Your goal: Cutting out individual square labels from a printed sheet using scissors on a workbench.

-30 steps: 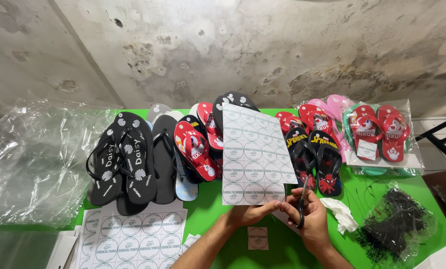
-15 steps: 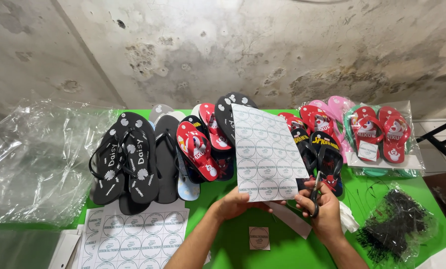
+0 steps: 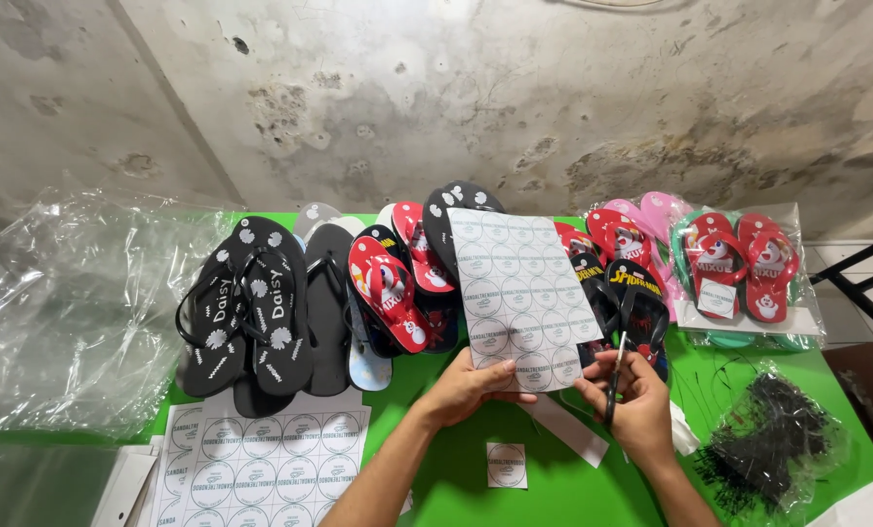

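Sticker sheet (image 3: 519, 293), white with rows of round labels, held upright above the green table (image 3: 436, 459) at centre frame. Left hand (image 3: 471, 385) pinches the sheet's lower edge, thumb in front and fingers curled behind. Right hand (image 3: 632, 395), just beside the sheet at its 4 o'clock corner, has its fingers closed through the handles of the scissors (image 3: 615, 383), whose blades point up toward the sheet's lower right edge; whether the blades touch the paper cannot be told.

At 6 o'clock of the hands, one cut square label (image 3: 507, 465) lies on the table, with a white paper strip (image 3: 573, 434) near it. At 8 o'clock, a second sticker sheet (image 3: 261, 468) lies flat.

Containers: at 3 o'clock of the held sheet, a clear plastic bag (image 3: 749, 268) encloses red flip-flops over a green pair; at 4 o'clock, a clear bag of black ties (image 3: 763, 444); at 9 o'clock, crumpled clear plastic bags (image 3: 76, 303), nothing visible inside.

Unbagged black daisy flip-flops (image 3: 246, 312) and red cartoon flip-flops (image 3: 388, 288) lie behind the sheet.
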